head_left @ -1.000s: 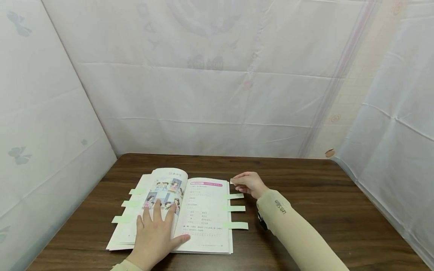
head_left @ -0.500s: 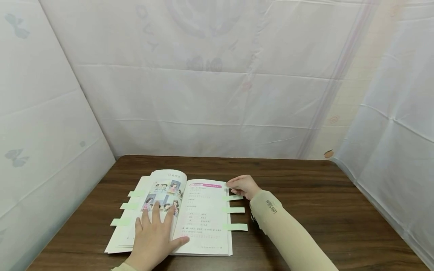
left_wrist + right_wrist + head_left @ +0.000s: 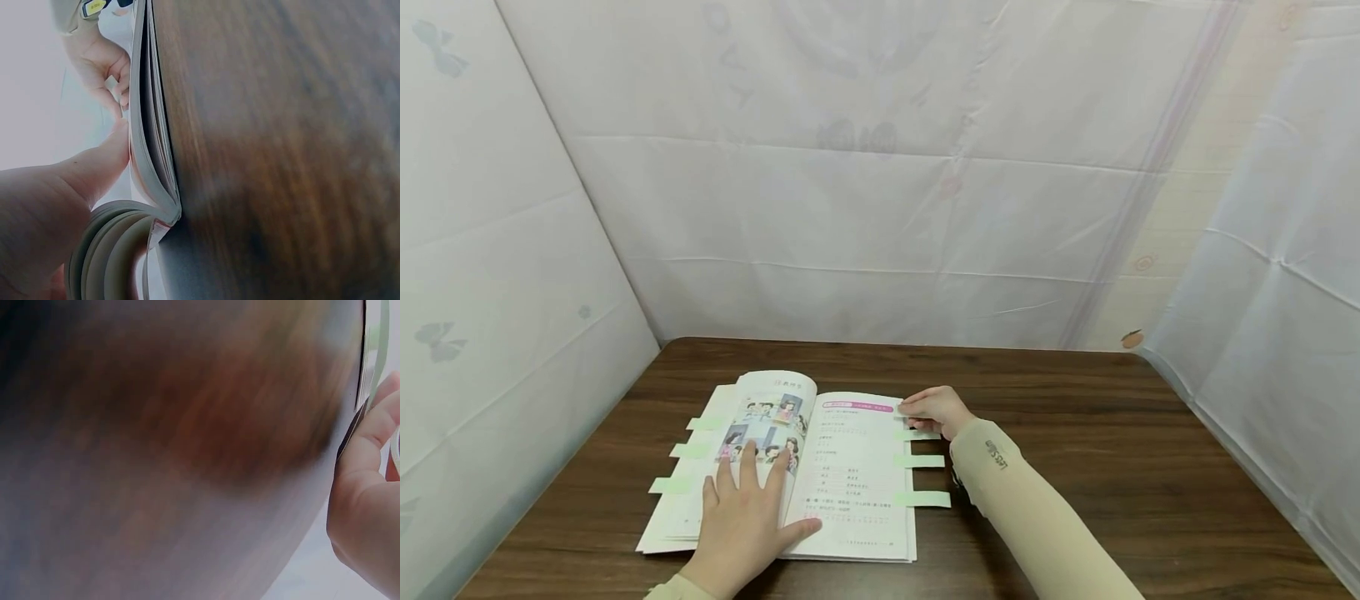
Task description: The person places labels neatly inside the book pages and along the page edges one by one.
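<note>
An open book lies on the brown wooden table, with printed text on its right page and coloured drawings on its left. My left hand rests spread over the left page and the fold, its thumb reaching onto the right page. At the upper right corner of the right page, my right hand pinches a pale green sticky note, mostly hidden by the fingers. In the left wrist view, the right hand's fingers curl close over the page edge.
Several pale green sticky notes stick out from the book's right edge, one of them near the front. More jut from the left edge, such as the lowest one. Behind the wooden table hangs a white patterned curtain.
My right hand has moved left with the sticky note, from beside the book onto the upper right page edge, then stayed there. The left hand keeps its place on the book.
</note>
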A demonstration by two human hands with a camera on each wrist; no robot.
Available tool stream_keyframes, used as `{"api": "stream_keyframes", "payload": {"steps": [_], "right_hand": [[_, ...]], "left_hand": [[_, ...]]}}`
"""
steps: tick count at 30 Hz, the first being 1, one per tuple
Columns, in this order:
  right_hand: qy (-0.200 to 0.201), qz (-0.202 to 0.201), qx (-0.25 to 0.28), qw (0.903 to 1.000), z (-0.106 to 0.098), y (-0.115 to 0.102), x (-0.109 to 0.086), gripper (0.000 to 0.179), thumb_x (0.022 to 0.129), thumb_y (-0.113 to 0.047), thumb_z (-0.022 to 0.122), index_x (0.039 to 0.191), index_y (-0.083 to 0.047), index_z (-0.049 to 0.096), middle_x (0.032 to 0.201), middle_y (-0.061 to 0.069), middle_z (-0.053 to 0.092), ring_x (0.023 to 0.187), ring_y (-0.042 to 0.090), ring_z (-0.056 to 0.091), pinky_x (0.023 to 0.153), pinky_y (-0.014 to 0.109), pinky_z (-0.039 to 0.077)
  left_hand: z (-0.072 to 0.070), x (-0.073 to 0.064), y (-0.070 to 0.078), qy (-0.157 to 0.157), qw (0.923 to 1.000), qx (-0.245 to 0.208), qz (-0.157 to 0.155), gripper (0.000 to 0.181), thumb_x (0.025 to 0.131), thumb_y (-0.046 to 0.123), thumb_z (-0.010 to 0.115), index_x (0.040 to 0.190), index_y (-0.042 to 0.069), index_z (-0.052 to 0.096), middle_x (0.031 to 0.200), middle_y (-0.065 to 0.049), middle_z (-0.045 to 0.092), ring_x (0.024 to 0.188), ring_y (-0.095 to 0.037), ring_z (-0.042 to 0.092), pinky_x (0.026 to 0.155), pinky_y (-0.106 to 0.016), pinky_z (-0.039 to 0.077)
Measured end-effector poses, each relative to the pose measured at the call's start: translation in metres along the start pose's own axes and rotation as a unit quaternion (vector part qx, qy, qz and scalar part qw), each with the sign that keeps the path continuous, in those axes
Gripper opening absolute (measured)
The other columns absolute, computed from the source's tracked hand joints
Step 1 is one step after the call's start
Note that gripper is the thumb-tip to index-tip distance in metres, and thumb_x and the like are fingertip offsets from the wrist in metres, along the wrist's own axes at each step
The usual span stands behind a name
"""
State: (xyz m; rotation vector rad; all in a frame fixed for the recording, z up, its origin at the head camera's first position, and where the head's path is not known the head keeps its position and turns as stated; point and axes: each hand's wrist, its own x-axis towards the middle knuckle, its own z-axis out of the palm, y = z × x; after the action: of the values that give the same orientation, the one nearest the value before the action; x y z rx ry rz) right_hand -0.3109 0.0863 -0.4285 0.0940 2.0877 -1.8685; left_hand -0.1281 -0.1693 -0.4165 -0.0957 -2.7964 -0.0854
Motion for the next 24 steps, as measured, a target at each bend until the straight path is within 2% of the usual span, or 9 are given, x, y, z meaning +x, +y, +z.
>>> {"api": "stream_keyframes", "payload": {"steps": [7,14,19,24], "right_hand": [[0.004,-0.002,0.011,0.9999,0.0060,0.0011,0.0018,0.021,0.085,0.000,0.074,0.104,0.009,0.071,0.082,0.009,0.074,0.056,0.009,0.063,0.056,0.020,0.053],[0.012,0.008,0.012,0.9998,0.0060,0.0032,0.0069,0.016,0.086,0.001,0.073,0.100,0.008,0.070,0.078,0.008,0.071,0.056,0.009,0.063,0.055,0.020,0.054],[0.024,0.009,-0.007,0.9996,0.0074,0.0017,0.0043,0.013,0.086,0.001,0.073,0.097,0.006,0.070,0.078,0.008,0.070,0.055,0.009,0.062,0.055,0.020,0.053],[0.038,0.002,-0.053,0.9979,0.0106,-0.0004,0.0003,0.009,0.086,-0.001,0.074,0.092,0.003,0.071,0.076,0.008,0.069,0.053,0.009,0.059,0.052,0.020,0.051]], "left_hand": [[-0.0002,0.0005,0.0001,0.001,1.0000,0.001,0.001,0.099,0.061,0.072,0.077,0.137,0.011,0.057,0.138,-0.038,0.045,0.119,-0.068,0.041,0.094,-0.079,0.032],[-0.0010,-0.0003,0.0003,-0.009,1.0000,-0.002,-0.003,0.099,0.062,0.072,0.077,0.138,0.011,0.056,0.138,-0.038,0.044,0.120,-0.069,0.041,0.094,-0.080,0.032],[-0.0015,0.0002,0.0008,-0.006,1.0000,-0.002,-0.004,0.099,0.062,0.072,0.077,0.137,0.011,0.057,0.138,-0.038,0.044,0.120,-0.069,0.040,0.094,-0.080,0.032],[-0.0020,-0.0001,0.0013,-0.005,1.0000,-0.001,-0.004,0.099,0.062,0.072,0.077,0.137,0.011,0.057,0.138,-0.038,0.045,0.120,-0.069,0.041,0.094,-0.080,0.032]]}}
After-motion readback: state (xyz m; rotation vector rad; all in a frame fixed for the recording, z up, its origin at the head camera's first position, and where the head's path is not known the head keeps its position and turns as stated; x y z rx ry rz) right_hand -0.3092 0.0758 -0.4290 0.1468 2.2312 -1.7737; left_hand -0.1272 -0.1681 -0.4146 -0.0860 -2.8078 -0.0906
